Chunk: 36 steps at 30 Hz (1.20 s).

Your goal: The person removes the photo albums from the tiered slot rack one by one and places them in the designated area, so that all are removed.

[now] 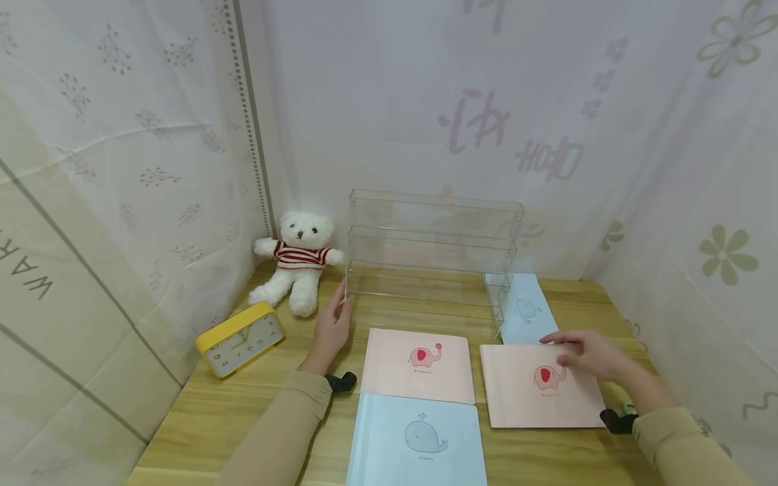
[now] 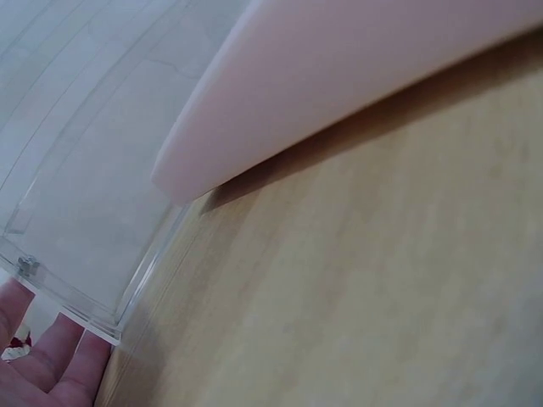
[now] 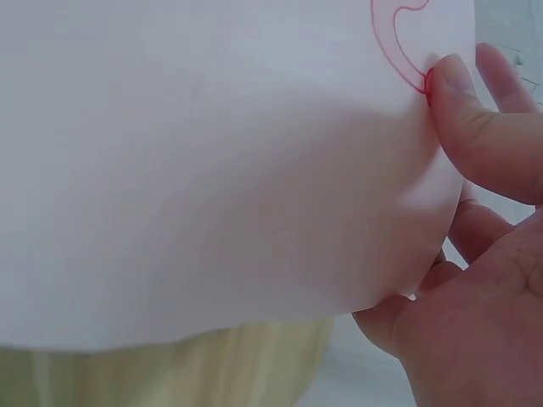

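A light wooden desk (image 1: 243, 412) fills a corner closed in by pale hanging curtains (image 1: 121, 135) printed with leaf sprigs, flowers and faint mirrored lettering. A white teddy bear (image 1: 300, 268) in a striped shirt sits against the back curtain, and a yellow clock (image 1: 239, 337) lies tilted just beside it, under soft, even light.

Your head camera looks forward and down over the whole wooden table (image 1: 243, 418). Your left wrist camera sits low and close, facing the clear rack (image 2: 76, 212). Your right wrist camera nearly touches the pink booklet (image 3: 212, 170); each appears overhead too.
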Each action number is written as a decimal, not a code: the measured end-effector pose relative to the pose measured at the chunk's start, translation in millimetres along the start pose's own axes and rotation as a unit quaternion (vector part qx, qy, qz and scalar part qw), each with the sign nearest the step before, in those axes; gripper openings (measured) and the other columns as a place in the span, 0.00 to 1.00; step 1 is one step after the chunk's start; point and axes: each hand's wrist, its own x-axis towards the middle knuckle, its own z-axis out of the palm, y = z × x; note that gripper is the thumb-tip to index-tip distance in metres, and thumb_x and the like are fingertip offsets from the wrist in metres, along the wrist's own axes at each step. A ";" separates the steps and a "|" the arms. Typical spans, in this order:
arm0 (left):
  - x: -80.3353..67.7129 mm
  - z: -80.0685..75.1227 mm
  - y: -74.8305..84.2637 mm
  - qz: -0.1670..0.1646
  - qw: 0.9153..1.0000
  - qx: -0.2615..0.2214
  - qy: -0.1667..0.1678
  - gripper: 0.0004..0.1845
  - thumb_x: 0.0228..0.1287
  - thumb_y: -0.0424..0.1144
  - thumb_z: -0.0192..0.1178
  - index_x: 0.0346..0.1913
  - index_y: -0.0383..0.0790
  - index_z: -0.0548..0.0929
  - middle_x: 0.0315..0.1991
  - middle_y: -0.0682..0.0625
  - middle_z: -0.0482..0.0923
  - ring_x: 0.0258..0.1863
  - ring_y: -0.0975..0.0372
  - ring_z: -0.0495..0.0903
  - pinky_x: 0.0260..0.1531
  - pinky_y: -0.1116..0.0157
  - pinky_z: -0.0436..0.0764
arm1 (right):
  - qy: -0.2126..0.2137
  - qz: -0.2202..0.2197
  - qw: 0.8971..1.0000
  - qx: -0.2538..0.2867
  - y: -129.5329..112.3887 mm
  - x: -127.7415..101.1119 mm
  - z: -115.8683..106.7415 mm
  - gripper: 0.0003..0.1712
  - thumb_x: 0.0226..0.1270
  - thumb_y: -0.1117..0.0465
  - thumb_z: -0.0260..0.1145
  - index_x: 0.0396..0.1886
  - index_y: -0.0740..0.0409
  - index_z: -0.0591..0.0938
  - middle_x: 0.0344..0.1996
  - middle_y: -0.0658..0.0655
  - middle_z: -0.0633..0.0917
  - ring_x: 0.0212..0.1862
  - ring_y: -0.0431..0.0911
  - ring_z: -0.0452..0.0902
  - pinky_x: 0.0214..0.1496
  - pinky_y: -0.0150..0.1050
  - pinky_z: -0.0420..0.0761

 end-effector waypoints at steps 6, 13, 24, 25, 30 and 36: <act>-1.9 1.2 1.8 -0.009 1.000 0.000 0.007 0.30 0.90 0.42 0.53 0.88 0.61 0.65 0.79 0.33 0.74 0.69 0.38 0.84 0.64 0.37 0.83 | 0.011 0.001 1.000 -0.011 9.9 0.4 14.4 0.17 0.71 0.62 0.78 0.56 0.42 0.93 0.63 0.64 0.89 0.68 0.68 0.81 0.68 0.69 0.81; -2.9 0.4 4.7 -0.007 1.000 0.003 0.004 0.31 0.90 0.41 0.52 0.88 0.58 0.64 0.79 0.32 0.73 0.70 0.38 0.83 0.67 0.37 0.82 | -0.004 0.017 1.000 -0.005 9.6 -1.4 21.9 0.15 0.73 0.64 0.76 0.55 0.45 0.93 0.65 0.68 0.87 0.71 0.73 0.78 0.71 0.75 0.75; -2.2 2.0 0.5 -0.011 1.000 0.003 0.010 0.30 0.90 0.46 0.53 0.88 0.57 0.64 0.80 0.34 0.73 0.70 0.38 0.83 0.68 0.38 0.82 | 0.003 0.032 0.999 -0.027 8.8 -2.7 31.1 0.15 0.75 0.66 0.73 0.54 0.44 0.92 0.67 0.69 0.85 0.71 0.75 0.76 0.70 0.78 0.73; -2.2 2.0 0.6 -0.012 1.000 0.001 0.009 0.30 0.90 0.47 0.53 0.88 0.58 0.64 0.80 0.34 0.73 0.70 0.38 0.83 0.67 0.37 0.82 | 0.007 0.033 0.999 -0.028 8.7 -2.9 32.3 0.14 0.75 0.66 0.73 0.53 0.44 0.92 0.66 0.68 0.86 0.71 0.74 0.76 0.71 0.78 0.73; -1.7 2.9 -1.0 -0.011 1.000 0.004 0.012 0.31 0.90 0.48 0.53 0.88 0.58 0.64 0.80 0.34 0.73 0.71 0.39 0.82 0.67 0.37 0.82 | 0.021 0.050 0.998 -0.038 6.5 -1.0 37.1 0.11 0.73 0.67 0.74 0.49 0.47 0.89 0.62 0.67 0.88 0.66 0.72 0.78 0.71 0.77 0.73; -2.1 2.8 0.3 -0.009 1.000 -0.010 0.016 0.30 0.90 0.45 0.54 0.88 0.58 0.65 0.81 0.36 0.72 0.72 0.39 0.82 0.69 0.38 0.81 | 0.014 0.090 0.994 -0.064 -5.2 5.5 41.6 0.08 0.72 0.67 0.74 0.45 0.51 0.86 0.58 0.68 0.87 0.59 0.66 0.80 0.67 0.73 0.78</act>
